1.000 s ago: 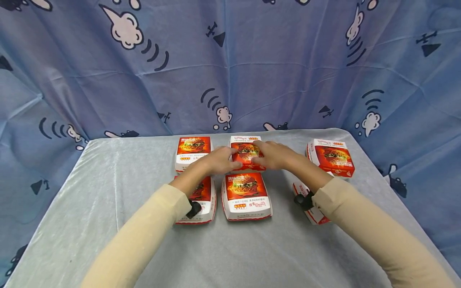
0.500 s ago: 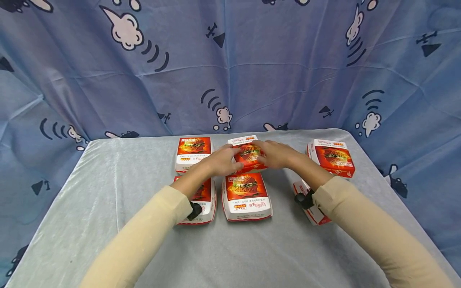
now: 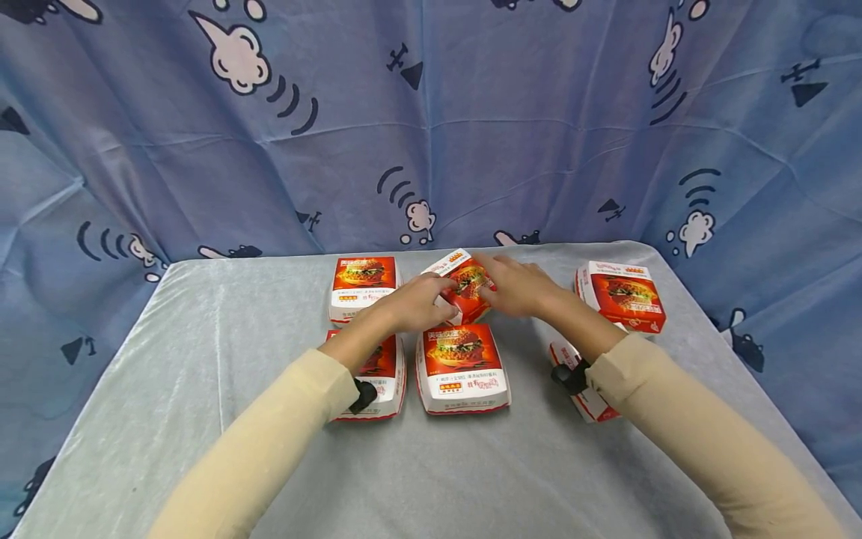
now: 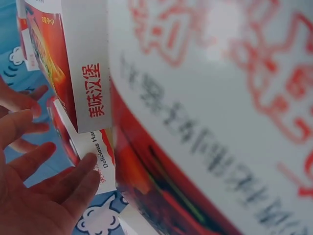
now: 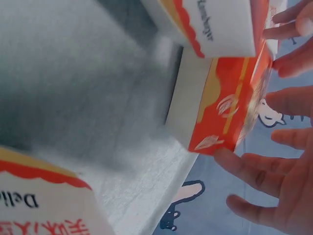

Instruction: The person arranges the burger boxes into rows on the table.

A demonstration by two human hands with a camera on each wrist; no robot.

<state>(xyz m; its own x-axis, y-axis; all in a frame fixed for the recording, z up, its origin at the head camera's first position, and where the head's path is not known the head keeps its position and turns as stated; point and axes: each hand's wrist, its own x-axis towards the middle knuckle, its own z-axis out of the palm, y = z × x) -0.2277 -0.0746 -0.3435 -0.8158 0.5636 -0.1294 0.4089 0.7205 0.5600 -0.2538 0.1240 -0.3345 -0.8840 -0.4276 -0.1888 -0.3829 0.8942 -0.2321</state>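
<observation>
The burger box [image 3: 471, 283] sits askew (picture side up) near the back of the worktop [image 3: 505, 471], between the left hand [image 3: 420, 301] and right hand [image 3: 515, 286], both touching it with extended, spread fingers; a similar carton [image 3: 463, 370] lies just in front.

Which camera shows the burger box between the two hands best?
The head view: it looks down on the burger box, so its printed top shows, though the left hand and right hand hide some edges. The left wrist view gives mostly a white side, partly behind another box; the right wrist view, mainly a red-and-white side.
</observation>
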